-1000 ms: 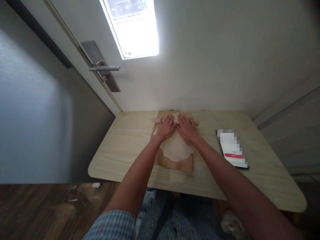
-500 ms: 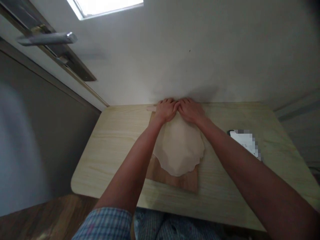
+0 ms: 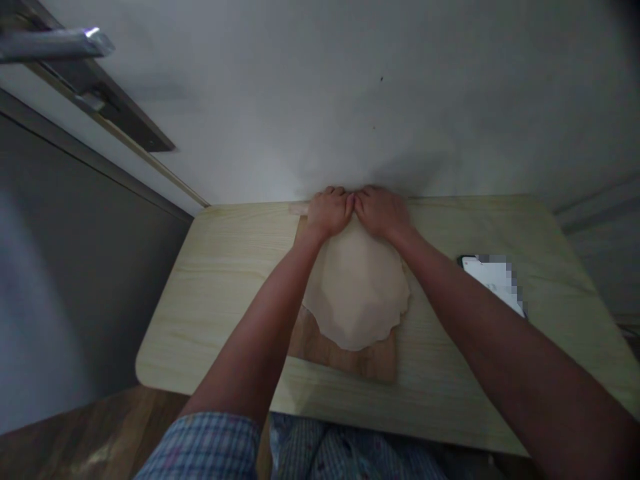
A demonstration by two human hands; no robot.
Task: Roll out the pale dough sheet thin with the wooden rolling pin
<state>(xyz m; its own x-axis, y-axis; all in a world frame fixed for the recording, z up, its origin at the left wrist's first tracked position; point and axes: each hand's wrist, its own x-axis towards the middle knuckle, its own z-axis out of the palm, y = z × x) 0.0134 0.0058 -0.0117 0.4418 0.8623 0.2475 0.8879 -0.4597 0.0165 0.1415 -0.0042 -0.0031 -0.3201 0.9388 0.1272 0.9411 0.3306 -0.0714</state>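
Observation:
A thin, pale dough sheet (image 3: 357, 293) with an uneven rim lies over a brown wooden board (image 3: 350, 360). At its far end, close to the white wall, my left hand (image 3: 331, 210) and my right hand (image 3: 381, 210) are side by side, thumbs touching. Both are curled over a rolling pin (image 3: 299, 209); only its pale left end shows past my left hand. My palms hide the rest of the pin and the far rim of the dough. My fingers are bent down over the pin.
The board sits on a light wooden table (image 3: 225, 287) pushed against a white door or wall (image 3: 280, 100). A phone (image 3: 493, 280) with a lit screen lies to the right, beside my forearm. A metal door handle (image 3: 55, 45) juts out at upper left.
My fingers have curled further down over the pin at the far end of the dough. The view has shifted slightly, and the bright pane at the top has left it.

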